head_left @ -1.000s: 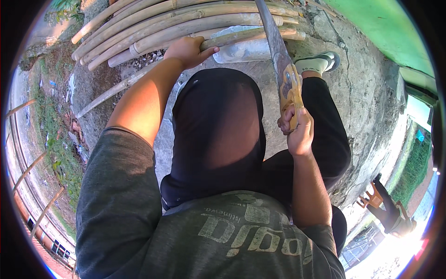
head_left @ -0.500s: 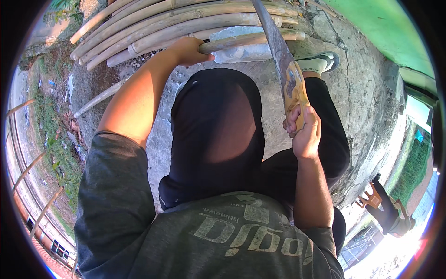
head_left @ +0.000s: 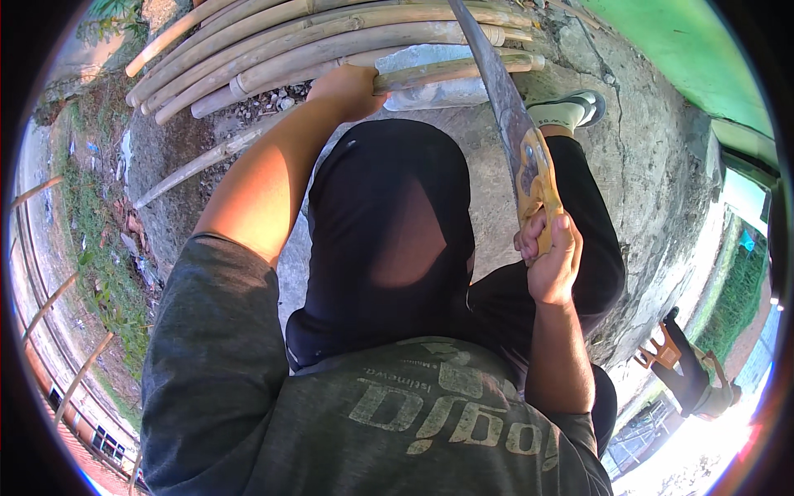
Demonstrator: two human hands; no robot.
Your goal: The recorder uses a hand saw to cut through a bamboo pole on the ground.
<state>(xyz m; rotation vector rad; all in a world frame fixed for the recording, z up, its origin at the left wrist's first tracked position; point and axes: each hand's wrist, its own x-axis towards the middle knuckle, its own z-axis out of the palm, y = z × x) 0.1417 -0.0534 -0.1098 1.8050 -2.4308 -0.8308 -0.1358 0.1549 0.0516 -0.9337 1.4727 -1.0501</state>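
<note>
A bamboo pole (head_left: 430,74) lies across a pale block (head_left: 442,97) at the far side. My left hand (head_left: 346,93) is closed around the pole's left part; the fingers wrap over it and partly hide it. In my right hand (head_left: 550,258) is the yellowish handle of a handsaw (head_left: 504,103). Its grey, worn blade points away from me and crosses the pole near its right end. Whether the teeth touch or cut into the bamboo cannot be made out.
Several long bamboo poles (head_left: 331,44) lie side by side beyond the block. A thinner pole (head_left: 198,169) rests at the left on cracked concrete (head_left: 653,165). My sandalled foot (head_left: 571,112) is right of the blade. A green wall (head_left: 686,50) rises at right; another person (head_left: 695,372) is farther off.
The right hand has drawn the saw back toward me and slightly right. My left hand has shifted a little to the right, still on the pole.
</note>
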